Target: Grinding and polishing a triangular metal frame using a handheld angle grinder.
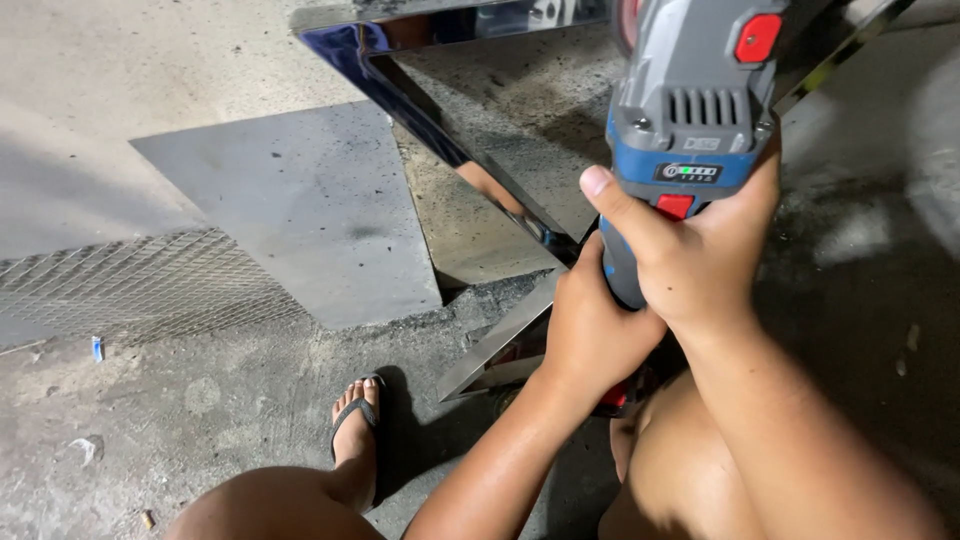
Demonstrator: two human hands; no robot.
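Power tool (690,110), upper right of the frame: grey body, blue band, red buttons, small green indicator lights.
Metal frame (440,130), top centre: mirror-bright, dark blue reflections.
Flat sheet (300,200), centre left: plain matt grey.
Wire mesh (130,285), left edge: pale grey diamond lattice.
Floor (200,410), lower left: mottled grey concrete.
Sandal (355,410), bottom centre: dark straps.

Dim scene, harsh light from near camera. Hands (650,280) and tool (690,110) brightly lit, sharp. Floor (230,420) right side falls into dark shadow. Polished frame (450,150) mirrors bluish glare. Shadow beside foot (355,425). Mild wide-angle stretch at edges; slight grain.
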